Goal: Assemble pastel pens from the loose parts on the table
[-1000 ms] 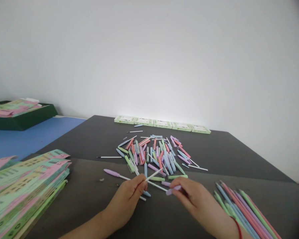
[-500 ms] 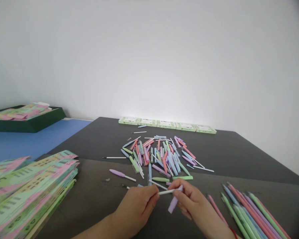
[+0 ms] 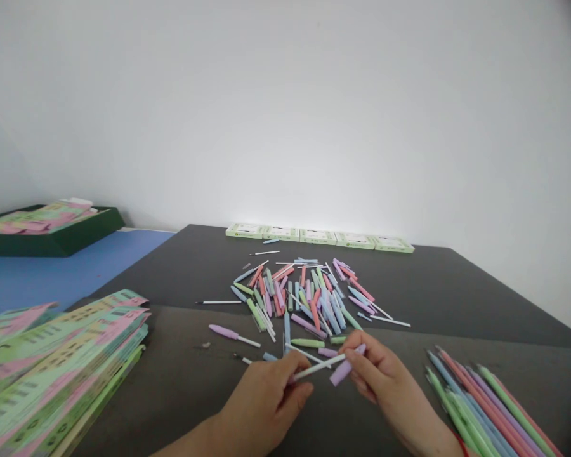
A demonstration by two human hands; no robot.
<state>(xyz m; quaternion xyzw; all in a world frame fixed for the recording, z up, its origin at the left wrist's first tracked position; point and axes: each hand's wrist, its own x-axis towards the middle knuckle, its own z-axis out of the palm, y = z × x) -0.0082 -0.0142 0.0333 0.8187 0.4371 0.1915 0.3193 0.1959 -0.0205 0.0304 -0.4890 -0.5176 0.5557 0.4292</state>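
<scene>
My left hand [image 3: 266, 397] pinches one end of a white pen refill [image 3: 318, 367] between thumb and fingers. The refill slants up to the right, and its far end reaches the fingertips of my right hand [image 3: 378, 381]. Those fingers are closed on a light purple pen barrel [image 3: 343, 371], whose lower end sticks out to the left below the refill. Whether refill and barrel touch, I cannot tell. Just beyond my hands lie a green pen barrel [image 3: 307, 343] and another white refill [image 3: 309, 353]. Left of them, a purple barrel [image 3: 224, 331] has a white refill poking out.
A loose heap of pastel barrels and refills [image 3: 309, 298] covers the table's middle. Capped-looking pens [image 3: 488, 406] lie in a row at right. Printed packets [image 3: 76, 368] are stacked at left, a green tray [image 3: 71, 235] behind. Flat boxes [image 3: 318, 237] line the back edge.
My right hand has shifted slightly right and the purple barrel lies at a flatter slant. More of the white refill shows between my hands. A red pen beside my right wrist is no longer visible.
</scene>
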